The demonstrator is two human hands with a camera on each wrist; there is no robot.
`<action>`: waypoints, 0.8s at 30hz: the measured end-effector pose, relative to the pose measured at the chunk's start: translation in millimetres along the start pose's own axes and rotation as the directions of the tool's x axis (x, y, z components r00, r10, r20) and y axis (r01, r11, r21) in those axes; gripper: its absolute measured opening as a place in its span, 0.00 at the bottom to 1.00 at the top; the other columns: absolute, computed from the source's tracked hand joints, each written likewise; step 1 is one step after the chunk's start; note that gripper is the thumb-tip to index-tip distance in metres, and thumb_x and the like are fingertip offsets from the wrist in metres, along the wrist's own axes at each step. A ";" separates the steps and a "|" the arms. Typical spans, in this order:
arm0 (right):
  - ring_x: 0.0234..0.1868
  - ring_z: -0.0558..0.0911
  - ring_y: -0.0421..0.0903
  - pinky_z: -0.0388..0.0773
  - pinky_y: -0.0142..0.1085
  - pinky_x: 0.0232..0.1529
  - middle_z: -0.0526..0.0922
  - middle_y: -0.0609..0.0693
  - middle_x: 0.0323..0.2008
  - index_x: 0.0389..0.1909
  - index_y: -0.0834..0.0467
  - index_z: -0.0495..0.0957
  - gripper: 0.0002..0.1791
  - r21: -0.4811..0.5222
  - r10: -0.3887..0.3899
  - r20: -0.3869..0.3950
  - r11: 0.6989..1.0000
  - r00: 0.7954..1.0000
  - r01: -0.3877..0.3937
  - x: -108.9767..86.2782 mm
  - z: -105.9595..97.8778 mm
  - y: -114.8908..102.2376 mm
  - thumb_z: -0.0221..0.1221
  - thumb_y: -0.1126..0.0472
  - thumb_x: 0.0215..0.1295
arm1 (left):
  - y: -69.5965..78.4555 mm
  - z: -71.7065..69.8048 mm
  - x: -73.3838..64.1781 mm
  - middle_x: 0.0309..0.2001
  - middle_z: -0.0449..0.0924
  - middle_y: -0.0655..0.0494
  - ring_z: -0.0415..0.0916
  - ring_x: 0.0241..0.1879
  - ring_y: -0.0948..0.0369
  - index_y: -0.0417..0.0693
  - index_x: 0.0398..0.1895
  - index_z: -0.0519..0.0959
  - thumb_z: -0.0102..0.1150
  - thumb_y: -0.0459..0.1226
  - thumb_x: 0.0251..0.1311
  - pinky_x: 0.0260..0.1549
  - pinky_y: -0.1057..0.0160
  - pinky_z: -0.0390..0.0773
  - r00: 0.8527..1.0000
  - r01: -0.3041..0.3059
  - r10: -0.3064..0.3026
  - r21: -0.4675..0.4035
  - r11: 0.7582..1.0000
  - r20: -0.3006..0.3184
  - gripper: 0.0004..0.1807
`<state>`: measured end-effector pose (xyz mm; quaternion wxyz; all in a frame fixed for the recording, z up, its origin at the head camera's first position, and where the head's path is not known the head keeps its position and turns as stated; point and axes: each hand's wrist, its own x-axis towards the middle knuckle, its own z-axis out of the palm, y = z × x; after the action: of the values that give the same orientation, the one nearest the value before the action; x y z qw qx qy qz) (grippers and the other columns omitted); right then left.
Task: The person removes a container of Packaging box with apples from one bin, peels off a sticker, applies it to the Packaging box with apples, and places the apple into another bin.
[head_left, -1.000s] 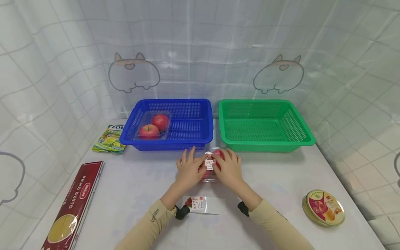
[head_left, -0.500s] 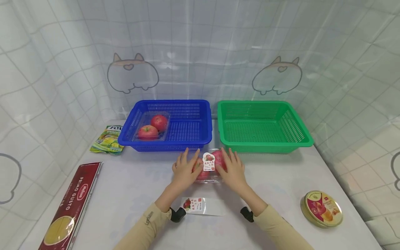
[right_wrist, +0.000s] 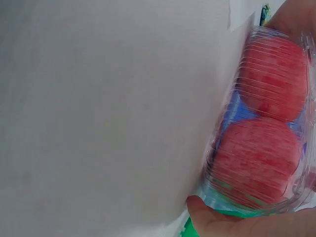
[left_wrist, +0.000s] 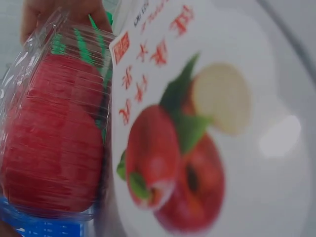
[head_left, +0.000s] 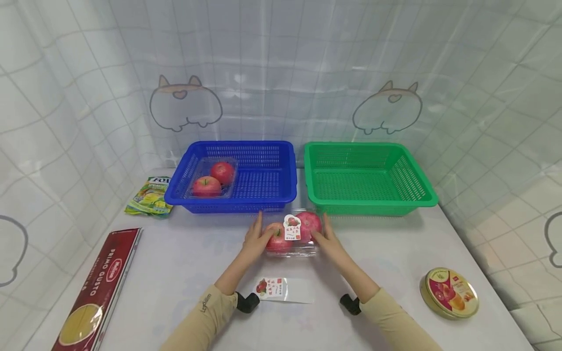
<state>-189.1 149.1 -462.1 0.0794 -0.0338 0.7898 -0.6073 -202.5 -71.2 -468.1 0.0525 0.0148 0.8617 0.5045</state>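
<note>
A clear plastic box of apples [head_left: 293,249] lies on the table in front of the two baskets. Two red apples show inside, and a white printed sticker [head_left: 291,228] is on its lid. My left hand [head_left: 254,241] holds the left end of the box, thumb over the lid and fingers along the side. On the right end, my right hand [head_left: 330,243] grips it in the same way. The right wrist view shows both apples [right_wrist: 256,160] through the ribbed plastic, with a hand at each end. A label strip [head_left: 283,289] lies between my forearms and fills much of the left wrist view.
Behind the box stand a blue basket [head_left: 239,201], holding another clear box of two apples [head_left: 214,180], and a green basket [head_left: 373,202]. A red spaghetti pack [head_left: 97,287] and a green-yellow pouch [head_left: 151,197] lie left. A round tin [head_left: 451,293] sits right.
My hands have moved apart, from over the sticker at the middle of the lid out to the box's two ends. The sticker and the apples are now uncovered.
</note>
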 end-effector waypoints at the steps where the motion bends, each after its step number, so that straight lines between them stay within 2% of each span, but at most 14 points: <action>1: 0.71 0.33 0.57 0.34 0.52 0.68 0.31 0.62 0.71 0.71 0.63 0.30 0.40 0.009 0.012 0.005 1.000 1.000 -0.012 -0.3 0.7 0.0 0.45 0.57 0.70 | -0.2 0.4 -0.1 0.70 0.42 0.35 0.38 0.69 0.38 0.44 0.73 0.42 0.48 0.49 0.63 0.61 0.34 0.40 1.000 0.004 -0.004 -0.039 0.999 0.000 0.42; 5: 0.71 0.34 0.57 0.35 0.52 0.68 0.32 0.62 0.72 0.71 0.61 0.30 0.39 0.041 0.036 0.004 0.999 0.999 -0.036 -1.1 4.7 -1.1 0.44 0.57 0.70 | 0.2 3.8 0.0 0.71 0.41 0.36 0.38 0.70 0.42 0.41 0.72 0.42 0.49 0.44 0.62 0.65 0.42 0.41 1.000 -0.018 0.015 -0.167 0.986 -0.018 0.41; 11: 0.71 0.36 0.59 0.36 0.53 0.68 0.34 0.63 0.71 0.71 0.61 0.31 0.38 0.066 0.037 -0.031 0.997 0.999 -0.035 -11.4 8.1 -9.4 0.43 0.59 0.71 | 4.6 10.3 -11.6 0.72 0.39 0.41 0.38 0.70 0.45 0.41 0.72 0.41 0.51 0.42 0.62 0.66 0.46 0.42 0.999 -0.019 0.008 -0.259 0.966 -0.043 0.42; 16: 0.71 0.39 0.59 0.40 0.54 0.68 0.36 0.61 0.72 0.72 0.58 0.32 0.38 0.061 0.018 -0.046 0.998 0.999 -0.015 -26.1 7.5 -22.3 0.44 0.60 0.70 | 14.6 9.4 -28.1 0.73 0.38 0.46 0.36 0.71 0.47 0.49 0.73 0.41 0.52 0.44 0.61 0.66 0.46 0.42 0.997 -0.003 -0.021 -0.335 0.942 -0.068 0.43; 20: 0.71 0.42 0.61 0.48 0.59 0.64 0.37 0.59 0.72 0.73 0.54 0.35 0.38 0.052 0.017 -0.038 0.999 0.999 -0.015 -37.1 -1.2 -35.5 0.45 0.58 0.69 | 27.6 5.3 -39.2 0.73 0.38 0.49 0.35 0.71 0.47 0.53 0.74 0.42 0.52 0.45 0.61 0.66 0.44 0.42 0.997 -0.001 -0.026 -0.379 0.925 -0.067 0.42; 22: 0.71 0.42 0.60 0.51 0.61 0.63 0.37 0.57 0.73 0.73 0.51 0.36 0.38 0.055 0.012 -0.014 0.998 1.000 -0.011 -40.2 -8.7 -42.3 0.46 0.55 0.69 | 34.9 1.2 -43.8 0.73 0.39 0.47 0.37 0.71 0.45 0.53 0.73 0.43 0.50 0.45 0.62 0.65 0.42 0.44 0.998 -0.010 -0.018 -0.391 0.920 -0.067 0.40; 24: 0.71 0.39 0.57 0.50 0.61 0.63 0.37 0.54 0.73 0.73 0.50 0.38 0.37 0.070 -0.005 0.008 0.998 1.000 0.005 -41.1 -17.4 -48.0 0.46 0.54 0.69 | 41.1 -3.9 -47.1 0.72 0.40 0.45 0.40 0.70 0.43 0.55 0.72 0.46 0.48 0.45 0.63 0.63 0.39 0.48 0.998 -0.008 -0.016 -0.423 0.906 -0.055 0.37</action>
<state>-153.5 159.4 -408.0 0.0821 -0.0352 0.7675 -0.6347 -157.2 -58.2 -426.9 0.0309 -0.0130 0.7331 0.6793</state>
